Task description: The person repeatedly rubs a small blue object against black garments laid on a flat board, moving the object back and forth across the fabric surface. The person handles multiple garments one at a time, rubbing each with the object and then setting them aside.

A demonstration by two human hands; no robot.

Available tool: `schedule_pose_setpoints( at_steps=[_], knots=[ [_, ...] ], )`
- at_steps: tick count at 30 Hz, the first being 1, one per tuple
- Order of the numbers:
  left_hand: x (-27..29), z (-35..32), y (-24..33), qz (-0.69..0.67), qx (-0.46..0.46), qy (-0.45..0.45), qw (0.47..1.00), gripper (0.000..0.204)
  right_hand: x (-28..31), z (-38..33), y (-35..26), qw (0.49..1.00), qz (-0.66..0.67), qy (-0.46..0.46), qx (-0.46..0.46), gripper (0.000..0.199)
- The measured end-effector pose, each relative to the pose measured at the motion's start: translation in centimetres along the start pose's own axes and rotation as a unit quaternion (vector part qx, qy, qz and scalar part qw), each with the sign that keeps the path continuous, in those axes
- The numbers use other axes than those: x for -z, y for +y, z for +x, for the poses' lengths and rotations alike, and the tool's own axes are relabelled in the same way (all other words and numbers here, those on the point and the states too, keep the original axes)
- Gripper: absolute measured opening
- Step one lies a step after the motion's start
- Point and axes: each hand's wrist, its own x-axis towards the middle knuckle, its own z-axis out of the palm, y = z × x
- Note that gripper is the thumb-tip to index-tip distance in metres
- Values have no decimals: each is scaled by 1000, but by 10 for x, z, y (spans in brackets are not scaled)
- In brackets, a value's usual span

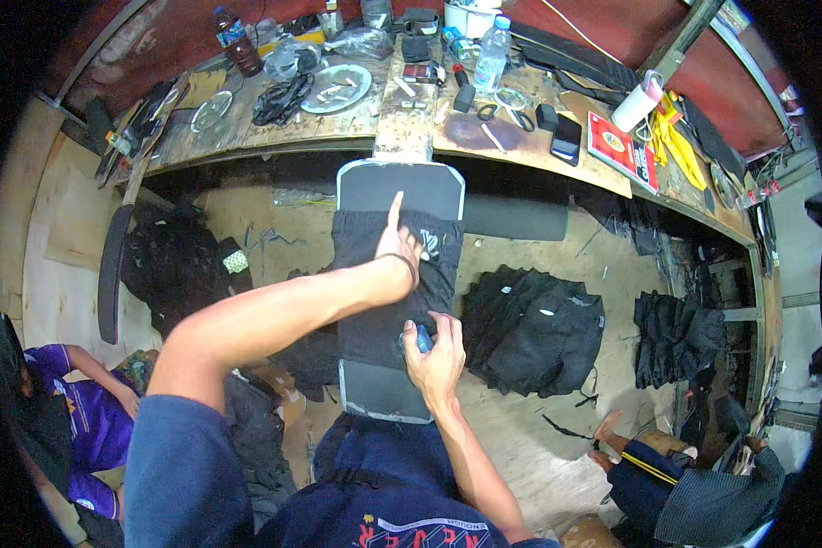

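Observation:
A black garment (374, 315) with a small white print lies stretched over a grey padded board (400, 187). My left hand (396, 239) rests flat on the garment's upper part, index finger pointing away, a dark band on the wrist. My right hand (434, 352) presses a small blue object (420, 340) onto the garment's lower part, near the board's right edge. The blue object is mostly hidden by my fingers.
A wooden workbench (511, 146) behind holds a plastic bottle (491, 53), plates, scissors, a phone, a red booklet and clutter. Piles of black garments (534, 329) lie right and left of the board. One seated person in purple (82, 416) at left, another person's foot (607, 438) at lower right.

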Motion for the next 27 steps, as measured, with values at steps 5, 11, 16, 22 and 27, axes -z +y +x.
schedule_pose_setpoints(
  at_steps=[5, 11, 16, 22, 27],
  knots=[
    [-76, 12, 6, -183, 10, 397, 900, 29, -3, -28, 6, 993, 4, 43, 108, 42],
    [-123, 21, -11, -311, 33, 553, 772, 60, -10, -57, 11, 924, -102, -130, 346, 53],
    [-127, 56, -40, -400, 0, 425, 812, 63, -32, 16, -22, 919, -80, -144, 359, 48],
    [-136, 75, -37, -400, 12, 406, 822, 36, -78, 95, -43, 929, -162, -96, 318, 49],
    [-131, 70, -37, -436, 27, 373, 818, 28, -55, 40, -25, 911, -102, -235, 323, 46]
  ],
)
